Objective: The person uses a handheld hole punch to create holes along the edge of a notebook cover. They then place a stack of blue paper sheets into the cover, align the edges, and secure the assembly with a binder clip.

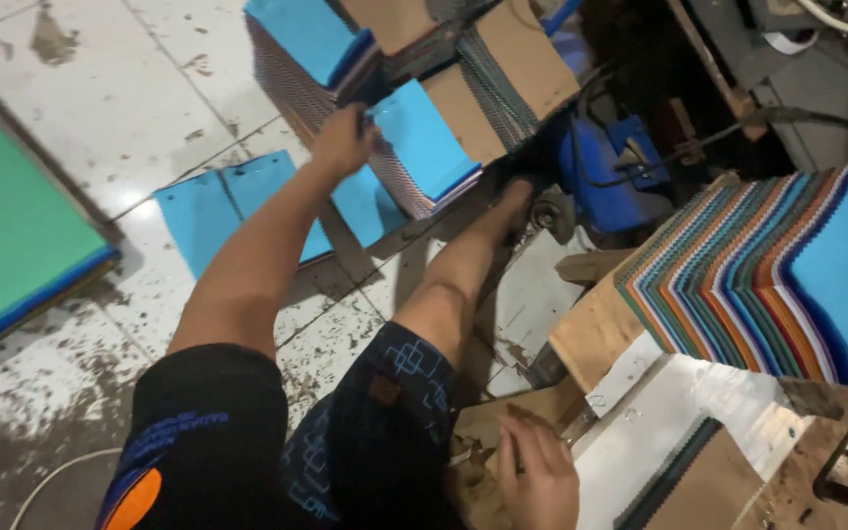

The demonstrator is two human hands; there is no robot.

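Seated low on the tiled floor [149, 108], beside a wooden board [601, 334] bearing a fanned row of many-coloured fabric swatches [738, 275]. Well away from that board, left hand [343, 140] reaching out to a blue-topped swatch stack [424, 147], fingers curled over its near edge, seemingly to lift or steady it; how firm the grip is cannot be told. Near the board's lower end, right hand [537, 476] lying flat, fingers loosely spread, holding nothing, likely bracing the lean. Beyond the stack, further piles [316, 44] kept within arm's reach.
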